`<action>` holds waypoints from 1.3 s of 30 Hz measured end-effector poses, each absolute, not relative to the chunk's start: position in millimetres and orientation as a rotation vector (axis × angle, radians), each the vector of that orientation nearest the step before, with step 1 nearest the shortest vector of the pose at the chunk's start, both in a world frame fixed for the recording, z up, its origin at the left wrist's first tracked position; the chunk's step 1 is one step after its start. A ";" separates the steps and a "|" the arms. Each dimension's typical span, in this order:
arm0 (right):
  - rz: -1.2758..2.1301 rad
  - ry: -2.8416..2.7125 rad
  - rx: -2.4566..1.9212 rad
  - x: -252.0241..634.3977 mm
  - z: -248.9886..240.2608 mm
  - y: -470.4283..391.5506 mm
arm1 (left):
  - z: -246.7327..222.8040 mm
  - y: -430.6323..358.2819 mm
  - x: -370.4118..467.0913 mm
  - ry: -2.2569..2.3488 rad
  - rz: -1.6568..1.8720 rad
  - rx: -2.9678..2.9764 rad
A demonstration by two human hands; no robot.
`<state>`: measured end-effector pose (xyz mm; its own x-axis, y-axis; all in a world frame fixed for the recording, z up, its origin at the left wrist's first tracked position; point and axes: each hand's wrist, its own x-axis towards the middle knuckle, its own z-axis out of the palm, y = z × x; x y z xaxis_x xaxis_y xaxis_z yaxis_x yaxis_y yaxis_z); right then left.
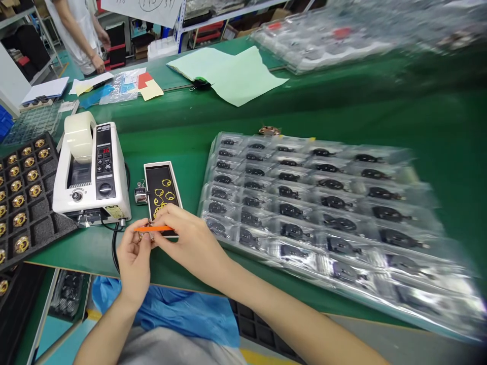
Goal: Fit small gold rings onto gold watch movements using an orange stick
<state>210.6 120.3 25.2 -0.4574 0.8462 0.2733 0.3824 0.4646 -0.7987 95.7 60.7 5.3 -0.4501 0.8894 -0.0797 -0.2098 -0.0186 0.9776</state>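
My left hand (136, 253) is closed on a small metallic part, mostly hidden by the fingers, near the table's front edge. In my right hand (182, 229) is a thin orange stick (154, 229), its tip against the part in the left fingers. Just behind the hands lies a white-rimmed black box (160, 175) holding several yellow rings (166, 183). A small metal counter (140, 194) stands at the box's left side. Left of it is a white tape dispenser (122, 187) with a red display and a tape roll (79, 133).
Clear trays (262, 203) of black parts cover the right side. A black foam tray (41, 210) with round gold parts lies far left. Green paper (243, 76) and plastic packs (319, 43) lie behind. Another person (78, 33) stands at the back left.
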 end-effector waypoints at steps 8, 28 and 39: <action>1.010 -1.984 -0.966 211.3 22.8 125.4 | 4.8 61.8 97.3 1.398 1.632 0.742; -0.130 -1.996 -0.552 215.3 19.7 115.1 | 15.6 67.9 73.1 1.409 1.498 0.802; -0.089 -2.103 -0.556 213.2 17.4 119.2 | 25.3 52.0 82.7 1.376 1.457 0.850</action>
<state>213.2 119.2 17.4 -0.4672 0.3535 0.8104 0.4209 0.8950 -0.1477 82.7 52.0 25.3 -0.3304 0.9375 -0.1091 -0.1625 0.0573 0.9850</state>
